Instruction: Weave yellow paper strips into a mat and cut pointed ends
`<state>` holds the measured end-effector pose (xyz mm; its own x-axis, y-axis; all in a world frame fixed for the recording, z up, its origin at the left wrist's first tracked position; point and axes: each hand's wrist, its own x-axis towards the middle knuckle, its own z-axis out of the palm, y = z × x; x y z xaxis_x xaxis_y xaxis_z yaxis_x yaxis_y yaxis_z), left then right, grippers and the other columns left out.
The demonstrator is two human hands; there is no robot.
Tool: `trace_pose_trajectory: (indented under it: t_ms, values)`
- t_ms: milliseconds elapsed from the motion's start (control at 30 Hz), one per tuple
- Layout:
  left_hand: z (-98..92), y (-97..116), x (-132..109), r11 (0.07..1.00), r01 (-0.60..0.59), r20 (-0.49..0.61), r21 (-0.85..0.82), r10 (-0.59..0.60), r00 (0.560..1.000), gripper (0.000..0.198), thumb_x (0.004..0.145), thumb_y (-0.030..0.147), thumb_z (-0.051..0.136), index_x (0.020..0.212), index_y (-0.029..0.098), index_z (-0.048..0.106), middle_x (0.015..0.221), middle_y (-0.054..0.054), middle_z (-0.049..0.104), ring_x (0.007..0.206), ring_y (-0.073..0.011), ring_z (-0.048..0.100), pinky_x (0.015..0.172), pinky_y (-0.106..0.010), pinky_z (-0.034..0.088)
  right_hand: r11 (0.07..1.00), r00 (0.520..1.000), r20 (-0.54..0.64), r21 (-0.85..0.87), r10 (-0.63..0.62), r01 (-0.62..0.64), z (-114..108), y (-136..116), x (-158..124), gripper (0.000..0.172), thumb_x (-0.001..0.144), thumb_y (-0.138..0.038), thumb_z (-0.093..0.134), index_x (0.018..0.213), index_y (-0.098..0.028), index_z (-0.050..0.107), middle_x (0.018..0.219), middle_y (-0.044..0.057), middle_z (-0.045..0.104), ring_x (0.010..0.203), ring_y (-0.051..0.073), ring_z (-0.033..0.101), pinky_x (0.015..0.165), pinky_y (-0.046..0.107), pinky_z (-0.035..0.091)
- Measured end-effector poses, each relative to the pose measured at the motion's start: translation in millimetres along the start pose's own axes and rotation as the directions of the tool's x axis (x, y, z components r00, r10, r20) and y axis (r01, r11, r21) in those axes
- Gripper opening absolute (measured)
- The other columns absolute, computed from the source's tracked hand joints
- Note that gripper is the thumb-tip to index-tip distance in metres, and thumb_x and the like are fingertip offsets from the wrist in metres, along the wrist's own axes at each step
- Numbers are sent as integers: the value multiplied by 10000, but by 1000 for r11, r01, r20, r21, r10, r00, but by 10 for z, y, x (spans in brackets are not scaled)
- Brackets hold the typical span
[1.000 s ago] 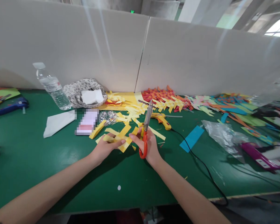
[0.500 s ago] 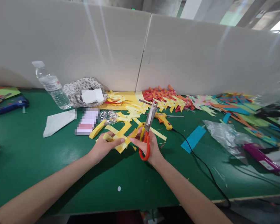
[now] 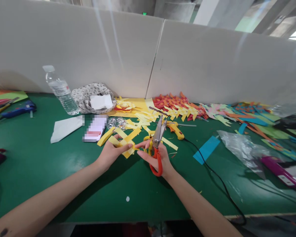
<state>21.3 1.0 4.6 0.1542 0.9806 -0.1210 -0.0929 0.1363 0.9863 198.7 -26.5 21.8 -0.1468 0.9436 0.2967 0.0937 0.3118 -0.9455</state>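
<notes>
Yellow strips (image 3: pixel 124 142), crossed over one another, sit just above the green table (image 3: pixel 113 187), pinched between the thumb and curled fingers of the left hand (image 3: pixel 110 154). The right hand (image 3: pixel 160 157) meets them from the other side. Its forefinger and thumb stretch to the strip end, and its lower fingers wrap the orange loop of the scissors (image 3: pixel 159 132), blades pointing up and away, a little parted as far as I can make out. It looks like a lining-up step, not a cut; cutting would call for tipping those blades down to the paper. Beyond lie a yellow glue gun (image 3: pixel 175 129) and, by the partition (image 3: pixel 199 59), a heap of orange and yellow pieces (image 3: pixel 177 107).
</notes>
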Motion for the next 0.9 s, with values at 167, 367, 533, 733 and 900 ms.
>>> trace_pose_trajectory:
  t_ms: [167,367,533,733,900]
  values:
    - [-4,-10,-1,997,-5,-5,-82,4,1000,416,615,331,787,916,192,535,753,32,642,683,-135,618,576,-217,463,998,1000,20,-59,-4,6,-9,13,-6,239,729,-319,676,669,-227,463,831,30,722,745,182,626,749,361,464]
    - [5,-3,-23,995,69,79,-79,-62,995,415,654,354,763,981,155,605,995,-80,690,864,-202,649,644,-259,521,995,1000,5,-99,-19,19,5,30,-24,210,757,-311,640,668,-225,470,856,39,724,777,193,630,752,356,459]
    - [-3,-28,-17,976,143,110,-163,-126,986,439,614,289,801,984,142,616,1003,-99,700,880,-205,658,728,-289,537,988,998,31,-145,-50,54,7,25,-40,205,747,-276,646,668,-227,464,880,39,724,766,189,630,766,357,463]
    - [-16,-56,10,940,201,151,-275,-164,975,299,641,194,780,904,145,647,948,-58,711,870,-179,663,824,-291,532,993,1000,-6,-117,-15,14,14,6,-31,220,738,-287,651,662,-230,454,866,58,725,798,217,659,771,394,495]
    - [-21,-62,26,945,180,141,-274,-145,979,318,667,224,767,952,160,640,981,-48,698,860,-152,656,791,-256,525,998,999,17,46,47,-48,30,28,-35,222,755,-304,642,677,-224,450,936,81,710,871,233,673,821,431,516]
